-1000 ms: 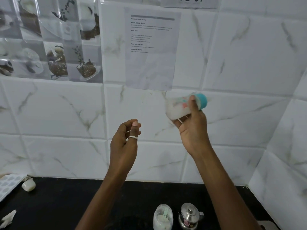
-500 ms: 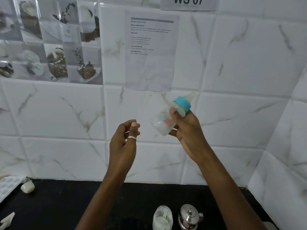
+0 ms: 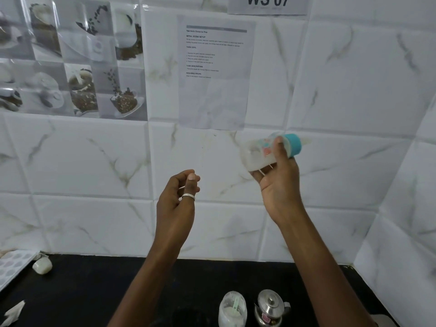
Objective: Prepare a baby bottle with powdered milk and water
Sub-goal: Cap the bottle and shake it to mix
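Head view — cylindrical translucent bottle (image 3: 258,154), tilted

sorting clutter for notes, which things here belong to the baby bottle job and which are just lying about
Part of the job:
baby bottle with teal cap, in right hand
powder jar with scoop
steel kettle

Lying about:
small white object at counter's left
crumpled paper
patterned tray

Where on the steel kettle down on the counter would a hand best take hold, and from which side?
Probably by the handle on the steel kettle, which sticks out on its right side, so come in from the right. It stands upright with its knobbed lid on, and the powder jar sits close on its left, crowding that side. The right hand is busy holding the baby bottle.
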Demonstrator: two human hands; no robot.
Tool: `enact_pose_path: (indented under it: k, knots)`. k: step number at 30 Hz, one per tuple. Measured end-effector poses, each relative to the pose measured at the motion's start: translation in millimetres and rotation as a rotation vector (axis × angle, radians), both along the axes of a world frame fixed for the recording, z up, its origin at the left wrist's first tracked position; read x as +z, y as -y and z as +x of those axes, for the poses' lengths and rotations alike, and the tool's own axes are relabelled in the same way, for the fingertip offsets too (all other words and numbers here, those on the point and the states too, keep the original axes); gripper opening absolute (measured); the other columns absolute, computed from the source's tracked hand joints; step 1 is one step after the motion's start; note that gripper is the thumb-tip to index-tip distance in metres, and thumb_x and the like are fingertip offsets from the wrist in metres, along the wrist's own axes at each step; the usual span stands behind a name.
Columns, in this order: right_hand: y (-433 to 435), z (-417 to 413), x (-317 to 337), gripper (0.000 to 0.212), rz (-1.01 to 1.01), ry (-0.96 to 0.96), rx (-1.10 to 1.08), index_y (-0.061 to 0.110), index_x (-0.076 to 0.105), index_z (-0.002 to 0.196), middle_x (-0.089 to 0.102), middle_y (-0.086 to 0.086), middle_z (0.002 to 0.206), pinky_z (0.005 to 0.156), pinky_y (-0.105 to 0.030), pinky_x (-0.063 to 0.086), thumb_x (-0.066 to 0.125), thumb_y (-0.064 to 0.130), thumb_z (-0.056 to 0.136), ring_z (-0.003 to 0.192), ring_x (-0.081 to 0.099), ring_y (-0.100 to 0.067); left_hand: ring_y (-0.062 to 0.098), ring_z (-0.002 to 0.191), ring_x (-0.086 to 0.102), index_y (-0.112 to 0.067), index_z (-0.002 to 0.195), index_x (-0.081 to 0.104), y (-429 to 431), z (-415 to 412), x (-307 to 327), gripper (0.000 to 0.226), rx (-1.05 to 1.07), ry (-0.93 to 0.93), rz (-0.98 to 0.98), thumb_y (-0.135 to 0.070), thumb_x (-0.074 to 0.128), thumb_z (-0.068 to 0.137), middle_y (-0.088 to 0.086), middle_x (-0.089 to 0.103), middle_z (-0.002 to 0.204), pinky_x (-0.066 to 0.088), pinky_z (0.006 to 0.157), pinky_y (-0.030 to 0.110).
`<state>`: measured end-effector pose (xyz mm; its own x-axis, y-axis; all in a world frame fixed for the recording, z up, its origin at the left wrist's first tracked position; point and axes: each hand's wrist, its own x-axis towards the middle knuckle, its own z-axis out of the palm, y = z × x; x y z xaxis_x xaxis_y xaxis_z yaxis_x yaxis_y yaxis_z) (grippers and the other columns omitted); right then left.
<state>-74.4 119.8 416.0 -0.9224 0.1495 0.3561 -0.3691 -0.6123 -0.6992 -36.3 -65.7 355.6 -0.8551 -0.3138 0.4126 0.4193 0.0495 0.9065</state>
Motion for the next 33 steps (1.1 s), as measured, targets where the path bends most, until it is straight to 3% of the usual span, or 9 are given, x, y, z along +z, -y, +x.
enact_pose_path:
  k: [4, 5, 9, 14, 19, 24, 28, 29, 33]
  knots:
    - [4.6, 6.3, -11.7, 0.054, 0.441, 0.009, 0.092, 0.019, 0.059, 0.127, 0.072, -0.005, 0.116, 0.084, -0.041, 0.061, 0.078, 0.044, 0.082, 0.114, 0.07, -0.027, 0.002, 0.105, 0.069, -0.045, 0.11, 0.065, -0.4, -0.3, 0.6, 0.033, 0.002, -0.011, 0.0, -0.065, 0.048, 0.089, -0.021, 0.072, 0.111, 0.056, 0.101, 0.041]
    - [2.0, 6.4, -10.7, 0.058, 0.425, -0.014, 0.099, 0.019, 0.059, 0.127, 0.072, -0.005, 0.116, 0.083, -0.041, 0.061, 0.08, 0.045, 0.079, 0.114, 0.07, -0.027, 0.002, 0.104, 0.069, -0.045, 0.11, 0.065, -0.7, -0.5, 0.3, 0.031, 0.002, -0.011, -0.003, -0.064, 0.048, 0.091, -0.022, 0.072, 0.111, 0.056, 0.101, 0.041]
    - [-1.8, 2.7, -1.2, 0.056, -0.046, -0.038, 0.037, 0.01, 0.054, 0.138, 0.072, -0.009, 0.123, 0.085, -0.043, 0.06, 0.07, 0.039, 0.092, 0.114, 0.071, -0.025, 0.003, 0.106, 0.069, -0.044, 0.111, 0.066, 2.2, -1.3, -0.7, 0.023, 0.01, -0.002, -0.016, -0.054, 0.049, 0.1, -0.023, 0.072, 0.109, 0.055, 0.102, 0.042]
    - [4.4, 7.0, -10.9, 0.049, 0.349, -0.002, 0.062, 0.016, 0.056, 0.13, 0.071, -0.006, 0.117, 0.083, -0.042, 0.06, 0.069, 0.037, 0.088, 0.112, 0.071, -0.026, 0.001, 0.105, 0.069, -0.045, 0.111, 0.065, 3.6, -0.8, 1.9, 0.034, 0.011, -0.013, -0.018, -0.065, 0.047, 0.091, -0.023, 0.071, 0.109, 0.056, 0.102, 0.042]
    - [-10.3, 4.9, 5.4, 0.05, -0.103, -0.057, -0.007, 0.009, 0.054, 0.136, 0.072, -0.008, 0.121, 0.082, -0.04, 0.061, 0.063, 0.037, 0.097, 0.114, 0.071, -0.024, 0.001, 0.104, 0.069, -0.043, 0.111, 0.066, 7.5, 0.6, 1.1, 0.028, 0.008, -0.013, -0.008, -0.059, 0.05, 0.096, -0.023, 0.071, 0.109, 0.055, 0.102, 0.042]
    - [-5.7, 9.1, -3.8, 0.044, 0.354, -0.035, 0.084, 0.017, 0.058, 0.126, 0.076, 0.0, 0.11, 0.08, -0.037, 0.061, 0.069, 0.038, 0.089, 0.108, 0.073, -0.022, 0.003, 0.106, 0.069, -0.047, 0.109, 0.066, 6.6, -2.4, 1.3, 0.022, 0.006, -0.007, -0.014, -0.057, 0.049, 0.098, -0.022, 0.071, 0.111, 0.055, 0.102, 0.043]
    - [-11.3, 6.0, 6.0, 0.055, -0.023, -0.062, -0.001, 0.007, 0.054, 0.137, 0.074, -0.006, 0.117, 0.083, -0.039, 0.06, 0.065, 0.04, 0.094, 0.112, 0.072, -0.022, 0.001, 0.105, 0.069, -0.048, 0.108, 0.066, 5.8, -1.2, 1.1, 0.027, 0.001, -0.014, -0.015, -0.063, 0.05, 0.093, -0.023, 0.071, 0.111, 0.055, 0.101, 0.042]
    - [-10.3, 5.1, 6.2, 0.054, -0.026, -0.061, -0.028, 0.008, 0.052, 0.138, 0.074, -0.005, 0.117, 0.082, -0.038, 0.06, 0.063, 0.041, 0.096, 0.111, 0.072, -0.021, 0.001, 0.105, 0.069, -0.048, 0.108, 0.066, 6.1, -1.4, 0.8, 0.028, 0.002, -0.013, -0.015, -0.063, 0.05, 0.093, -0.022, 0.071, 0.111, 0.055, 0.101, 0.042]
    - [-2.4, 8.2, -4.0, 0.047, 0.412, -0.028, 0.058, 0.018, 0.057, 0.128, 0.074, 0.0, 0.111, 0.08, -0.037, 0.061, 0.068, 0.04, 0.088, 0.107, 0.073, -0.021, 0.002, 0.106, 0.069, -0.048, 0.108, 0.066, 4.4, -3.1, 0.8, 0.026, 0.001, -0.006, -0.018, -0.062, 0.049, 0.095, -0.024, 0.071, 0.111, 0.055, 0.102, 0.043]
